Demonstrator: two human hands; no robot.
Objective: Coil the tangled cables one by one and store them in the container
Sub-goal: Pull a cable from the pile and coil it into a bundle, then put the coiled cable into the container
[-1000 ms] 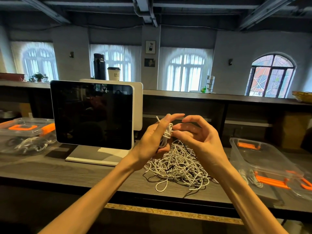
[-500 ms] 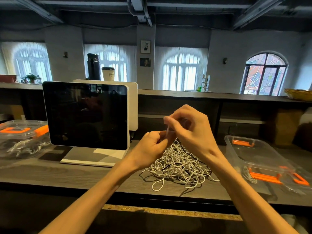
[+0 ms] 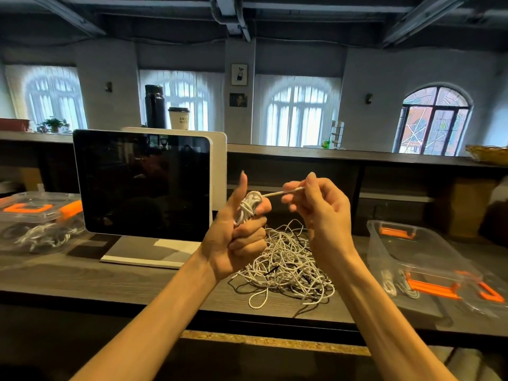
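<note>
Above the dark wooden counter (image 3: 137, 281), the left hand (image 3: 236, 232) grips a small white cable coil (image 3: 248, 206), thumb raised, while the right hand (image 3: 316, 207) pinches its free end, stretched taut rightward and slightly up. Judged: final wrap in hand; next, tuck the end, then carry it to the open clear plastic container (image 3: 412, 251) at right, the tangled white cable heap (image 3: 288, 265) remaining.

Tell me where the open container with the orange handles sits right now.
In the head view, the open container sits on the counter at the far right, right of the tangled cable pile and beyond the right hand.
</note>
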